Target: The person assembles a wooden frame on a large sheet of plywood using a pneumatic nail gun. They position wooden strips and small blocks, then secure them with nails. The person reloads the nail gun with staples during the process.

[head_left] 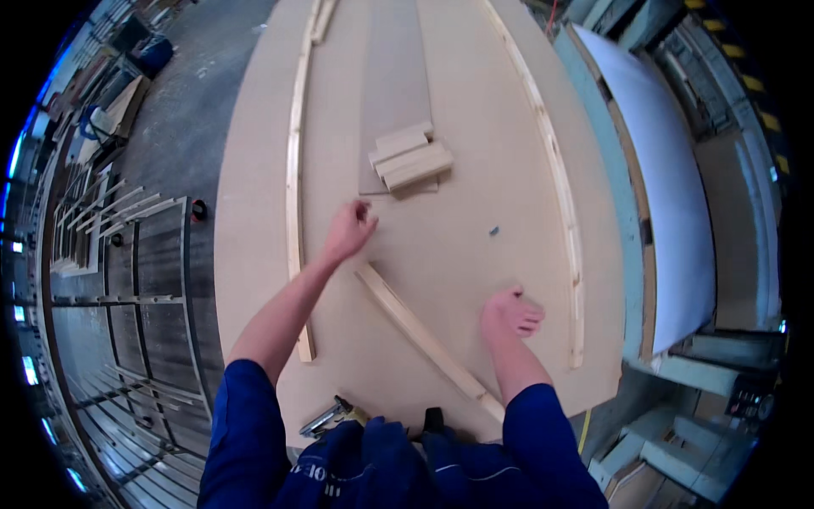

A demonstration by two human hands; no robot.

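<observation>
My left hand (351,231) hovers over the big tan panel (441,246), fingers loosely bent and apart, with nothing visible in them. Just beyond it lies a small stack of short wooden blocks (415,163), resting on the end of a long greyish strip (395,68). My right hand (511,315) is held above the panel on the right, empty, its fingers apart. Between my forearms a wooden batten (428,339) lies diagonally, its near end close to my right arm. Longer battens run along the left (294,170) and right (551,161) of the panel.
A nail gun (335,416) lies at the panel's near edge by my waist. A small blue-green bit (493,230) sits on the panel. To the right stands machinery with a white sheet (661,195); to the left are a metal rack (186,297) and stacked wood strips.
</observation>
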